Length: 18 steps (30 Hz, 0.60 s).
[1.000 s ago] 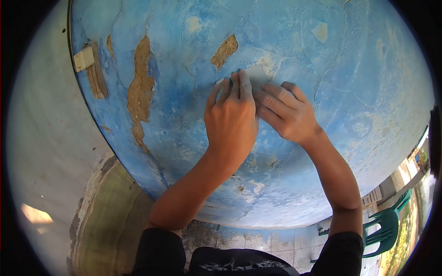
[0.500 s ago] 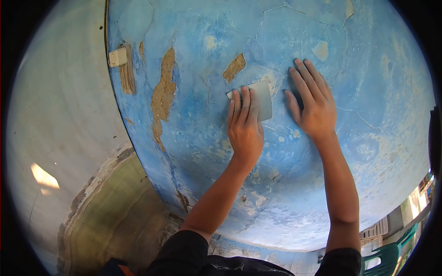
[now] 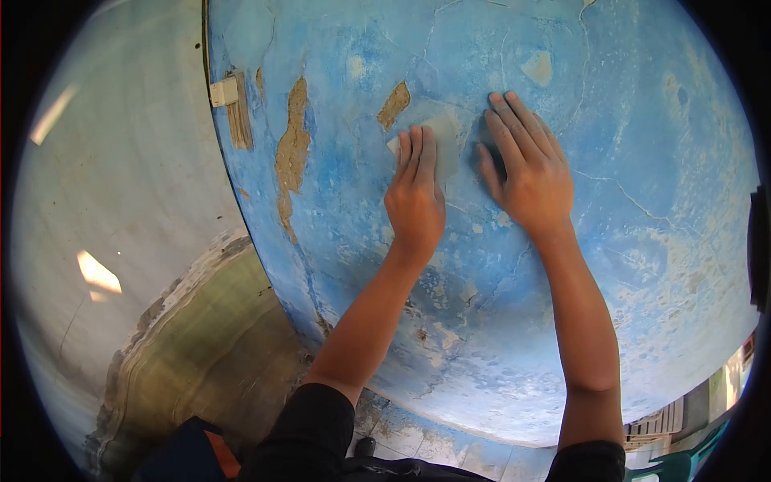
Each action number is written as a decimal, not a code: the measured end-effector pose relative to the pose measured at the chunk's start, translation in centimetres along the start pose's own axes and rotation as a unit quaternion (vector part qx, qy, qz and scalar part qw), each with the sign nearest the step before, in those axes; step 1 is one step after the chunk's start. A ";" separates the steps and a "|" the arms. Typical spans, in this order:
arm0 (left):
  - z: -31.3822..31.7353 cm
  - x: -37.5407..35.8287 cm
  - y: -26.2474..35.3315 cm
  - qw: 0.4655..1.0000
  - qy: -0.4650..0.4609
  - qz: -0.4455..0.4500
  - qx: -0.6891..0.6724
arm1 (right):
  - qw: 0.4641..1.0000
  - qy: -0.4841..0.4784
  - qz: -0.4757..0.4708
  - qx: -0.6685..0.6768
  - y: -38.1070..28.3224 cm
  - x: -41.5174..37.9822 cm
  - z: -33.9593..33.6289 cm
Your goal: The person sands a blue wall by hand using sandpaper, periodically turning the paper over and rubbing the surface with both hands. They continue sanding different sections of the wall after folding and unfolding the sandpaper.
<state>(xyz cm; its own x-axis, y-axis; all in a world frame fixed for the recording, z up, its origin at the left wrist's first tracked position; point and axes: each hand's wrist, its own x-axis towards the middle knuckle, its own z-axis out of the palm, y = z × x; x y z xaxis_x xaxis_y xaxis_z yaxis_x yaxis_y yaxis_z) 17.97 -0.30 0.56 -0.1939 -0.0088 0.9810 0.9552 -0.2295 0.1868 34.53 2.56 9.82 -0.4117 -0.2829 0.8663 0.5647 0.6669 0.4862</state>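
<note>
Holding one grey sheet point(image 3: 446, 151) against one blue wall point(image 3: 474, 265): left hand point(image 3: 415, 201); right hand point(image 3: 536, 178) spread wide on wall.

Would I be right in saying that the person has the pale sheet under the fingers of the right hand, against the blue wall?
Not quite: the head view shows the pale sheet under the fingers of the left hand, not the right hand. It is indeed against the blue wall.
</note>
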 end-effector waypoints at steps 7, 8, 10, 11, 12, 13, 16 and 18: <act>-0.6 -1.0 -2.0 0.999 -0.012 0.029 0.009 | 1.000 0.010 0.002 0.022 0.2 -0.3 0.0; -0.4 -1.2 -2.2 0.999 -0.013 0.036 0.008 | 1.000 0.013 0.001 0.019 0.2 -0.3 0.2; -0.3 -1.1 -1.4 1.000 0.012 -0.018 0.010 | 1.000 0.010 0.007 0.013 -0.2 -0.5 0.2; 0.1 -0.9 -0.9 1.000 0.008 -0.015 0.006 | 1.000 0.005 0.002 0.012 -0.3 -0.4 0.1; 0.5 -0.1 0.1 0.999 0.023 -0.023 -0.011 | 1.000 0.000 -0.006 0.009 -0.2 -0.1 0.1; 0.7 0.6 0.6 0.998 0.041 -0.034 -0.027 | 1.000 0.000 -0.008 0.002 -0.1 0.1 0.2; 0.3 1.3 -0.2 0.999 0.003 0.032 -0.019 | 1.000 -0.011 -0.014 -0.002 -0.5 0.0 0.2; -0.2 -0.3 -3.5 0.998 0.022 0.057 -0.003 | 1.000 -0.010 -0.015 -0.010 -0.4 0.0 0.0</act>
<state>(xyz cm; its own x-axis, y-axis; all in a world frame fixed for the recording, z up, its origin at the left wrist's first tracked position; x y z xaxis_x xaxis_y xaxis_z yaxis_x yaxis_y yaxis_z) 14.64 0.32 -0.42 -0.0944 -0.0777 0.9925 0.9703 -0.2303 0.0743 34.28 2.28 9.56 -0.4426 -0.2885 0.8490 0.5654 0.6451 0.5140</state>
